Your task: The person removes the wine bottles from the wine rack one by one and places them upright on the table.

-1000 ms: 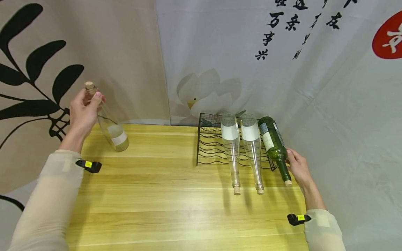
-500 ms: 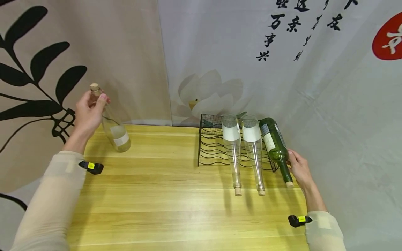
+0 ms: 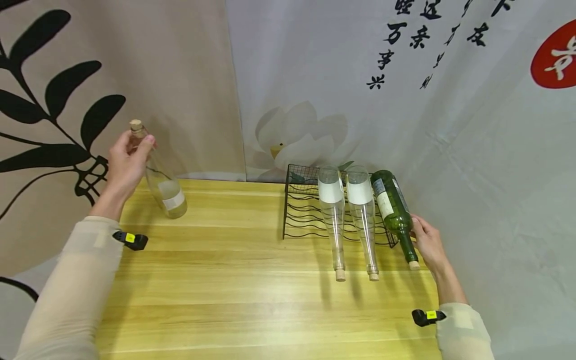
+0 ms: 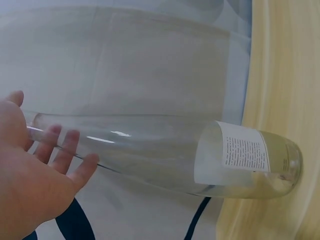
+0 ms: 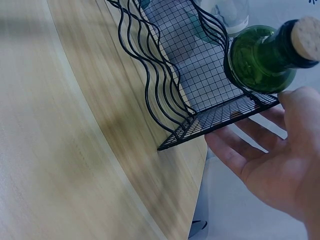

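Note:
My left hand (image 3: 128, 160) holds a clear glass bottle (image 3: 168, 192) by its neck, below the cork. The bottle stands tilted, its base at the tabletop and its white label turned partly toward me. On the right, my right hand (image 3: 427, 240) touches the side of a black wire wine rack (image 3: 299, 220) with nearly straight fingers. In the right wrist view its fingertips lie along the outer mesh, and the thumb is right beside a green wine bottle (image 5: 260, 60) with a cork. Two clear corked bottles (image 3: 333, 220) also lie on the upper tier.
The wooden table (image 3: 225, 300) stretches between the hands. Behind it hangs a printed cloth backdrop (image 3: 180, 75) with dark leaves and a lotus. The bottle necks on the rack overhang its front toward me.
The whole head view shifts slightly, while both hands keep their holds and positions. The clear bottle and the rack look unchanged.

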`<act>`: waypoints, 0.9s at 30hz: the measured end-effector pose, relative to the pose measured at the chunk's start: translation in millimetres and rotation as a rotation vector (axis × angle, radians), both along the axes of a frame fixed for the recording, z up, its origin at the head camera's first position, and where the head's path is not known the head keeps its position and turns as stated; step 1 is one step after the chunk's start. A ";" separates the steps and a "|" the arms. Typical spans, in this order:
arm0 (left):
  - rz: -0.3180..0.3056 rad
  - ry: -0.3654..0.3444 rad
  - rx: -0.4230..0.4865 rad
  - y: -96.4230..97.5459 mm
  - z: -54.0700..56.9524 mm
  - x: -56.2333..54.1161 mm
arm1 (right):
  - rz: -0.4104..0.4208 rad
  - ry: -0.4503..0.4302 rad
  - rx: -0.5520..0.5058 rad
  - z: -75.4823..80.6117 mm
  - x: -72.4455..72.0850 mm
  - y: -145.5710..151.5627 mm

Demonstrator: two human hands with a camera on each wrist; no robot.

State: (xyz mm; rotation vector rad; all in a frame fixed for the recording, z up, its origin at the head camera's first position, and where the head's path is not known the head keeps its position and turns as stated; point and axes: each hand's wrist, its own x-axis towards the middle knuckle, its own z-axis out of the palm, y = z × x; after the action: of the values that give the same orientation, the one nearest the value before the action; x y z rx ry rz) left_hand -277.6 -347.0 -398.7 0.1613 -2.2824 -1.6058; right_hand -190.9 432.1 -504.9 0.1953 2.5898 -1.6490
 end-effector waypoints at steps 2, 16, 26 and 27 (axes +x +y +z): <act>0.000 -0.030 -0.019 -0.8 0.5 0.5 | 0.000 0.003 0.000 -0.1 0.5 -0.2; -0.081 -0.144 -0.147 -7.0 -2.0 10.1 | 0.010 0.018 0.005 0.0 0.7 -0.4; -0.086 -0.121 -0.194 -5.8 2.1 20.3 | 0.013 0.010 0.027 -0.7 0.0 0.9; -0.087 -0.113 -0.194 -5.0 1.7 21.7 | 0.014 0.009 0.027 -0.9 0.0 1.1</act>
State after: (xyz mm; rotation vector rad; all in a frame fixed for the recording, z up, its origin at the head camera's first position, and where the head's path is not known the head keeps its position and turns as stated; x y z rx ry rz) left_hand -255.9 -352.0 -397.0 0.1078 -2.5481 -1.4375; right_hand -190.9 433.1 -505.8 0.1714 2.6151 -1.6147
